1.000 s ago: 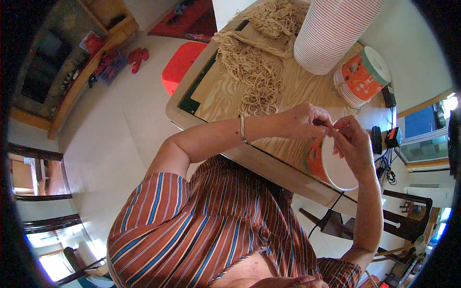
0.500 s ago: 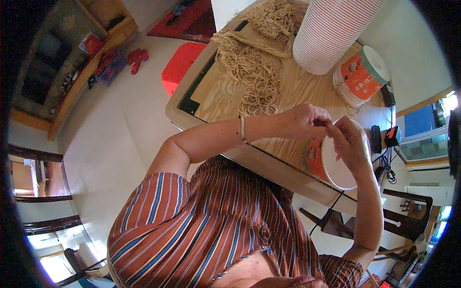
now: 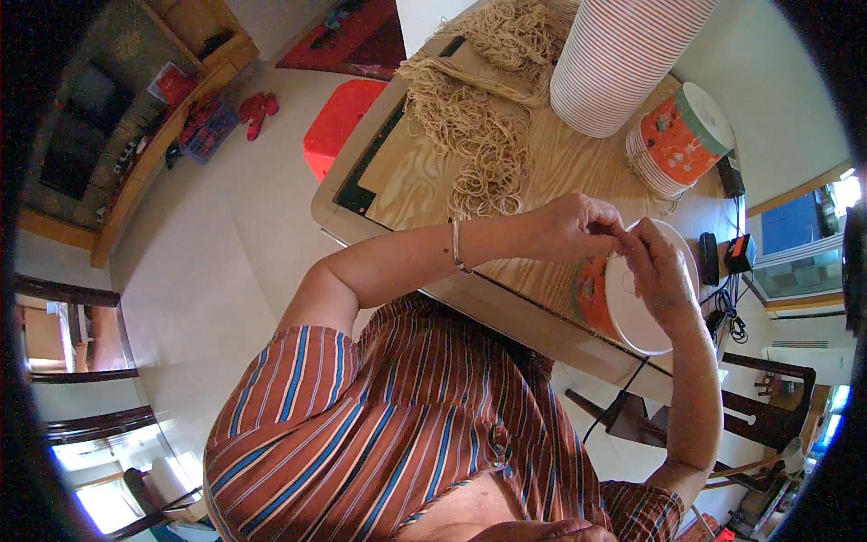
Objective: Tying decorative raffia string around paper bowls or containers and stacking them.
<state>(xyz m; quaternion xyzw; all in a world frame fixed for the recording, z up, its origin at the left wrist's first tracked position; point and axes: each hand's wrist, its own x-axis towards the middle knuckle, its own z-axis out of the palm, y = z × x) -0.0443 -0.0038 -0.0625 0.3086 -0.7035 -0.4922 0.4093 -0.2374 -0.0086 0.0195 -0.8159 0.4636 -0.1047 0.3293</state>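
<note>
Head view: your wooden surface [image 3: 578, 172] carries the tall white stack [image 3: 628, 63] toward its far edge, with tangled twine [image 3: 479, 126] along its left edge. A second orange bucket [image 3: 677, 140] stands near the right edge. The nearer bucket [image 3: 594, 298] is by the near edge, directly beneath your hands. Your right hand [image 3: 664, 280] has drawn its fingers closer together, baring more rim; your left hand [image 3: 582, 230] has barely moved, so the fine fingertip work seems unfinished. Both grips are pinched narrow and meeting; you cannot tell what they hold.
</note>
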